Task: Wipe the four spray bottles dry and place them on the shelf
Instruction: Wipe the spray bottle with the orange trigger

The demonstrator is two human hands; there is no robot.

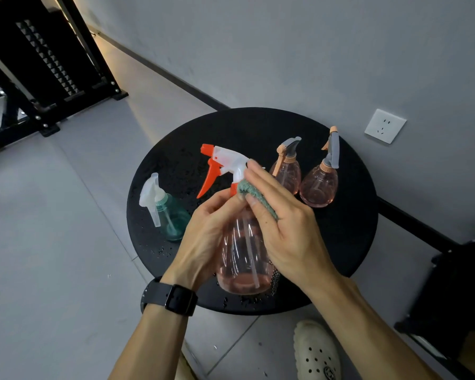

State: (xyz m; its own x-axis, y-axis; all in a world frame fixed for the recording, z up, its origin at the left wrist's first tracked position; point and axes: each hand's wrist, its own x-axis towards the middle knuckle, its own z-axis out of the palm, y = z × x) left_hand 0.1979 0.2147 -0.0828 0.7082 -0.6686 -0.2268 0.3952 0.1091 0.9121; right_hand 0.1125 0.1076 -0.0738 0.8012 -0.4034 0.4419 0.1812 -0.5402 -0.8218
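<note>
A large pink spray bottle [243, 259] with a white head and an orange trigger [209, 175] is held above a round black table [348, 231], seen from the head camera; the bottle is gripped at its neck and shoulder by the left hand [206, 239], whose fingers are curled round it; a dark watch [176, 297] is worn on that wrist. A green cloth [254, 194] is pressed against the bottle's neck and right side by the right hand [281, 223]; its fingers are laid nearly straight over the cloth, and the thumb's position cannot be told; a darker edge of cloth is seen hanging below the palm beside the bottle's base.

Three other bottles are left standing on the table: a small teal bottle [170, 215] with a clear white trigger head at the left, just beside the left hand; two round pink bottles, one [287, 174] partly hidden behind the right hand's fingers, the other [318, 187] just to its right, both topped with grey and peach pump heads. Water droplets are scattered over the tabletop, thickest near its front edge.

A white wall socket [385, 126] is set in the grey wall beyond; a black metal shelf frame [52, 78] is seen at upper left on the tiled floor; a white perforated clog [317, 352] is visible below the table.
</note>
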